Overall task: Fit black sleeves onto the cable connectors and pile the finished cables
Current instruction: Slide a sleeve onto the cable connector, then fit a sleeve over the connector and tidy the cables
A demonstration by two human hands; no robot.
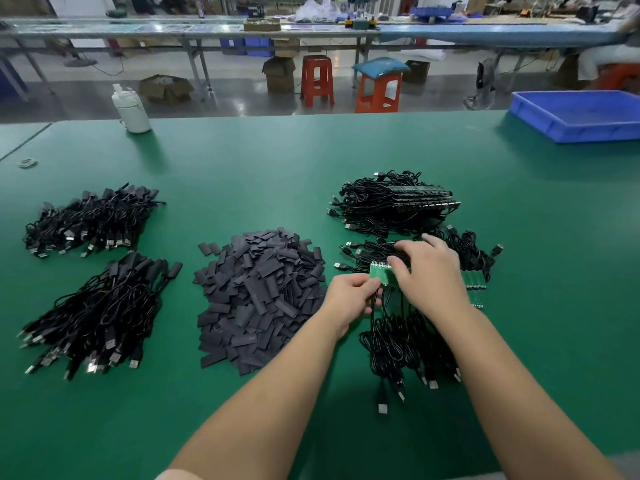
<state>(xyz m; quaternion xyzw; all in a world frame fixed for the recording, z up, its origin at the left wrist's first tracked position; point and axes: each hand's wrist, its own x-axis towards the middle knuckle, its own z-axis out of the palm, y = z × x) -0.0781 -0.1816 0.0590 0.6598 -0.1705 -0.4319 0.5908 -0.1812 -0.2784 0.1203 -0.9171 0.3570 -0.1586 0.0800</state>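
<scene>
- left hand pinches a green board on a cable
- right hand, fingers curled, grips the same board from above
- sleeve pile sits just left of the grip

I see a matt green desk, matt black sleeves, glossy black cables with metal plugs, a glossy blue plastic tray.

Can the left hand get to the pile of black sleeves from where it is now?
Probably yes. The left hand sits right at the near right edge of the pile of black sleeves, with nothing between them. It is pinching a small green board, though, so it would likely need to free its fingers first.
</scene>
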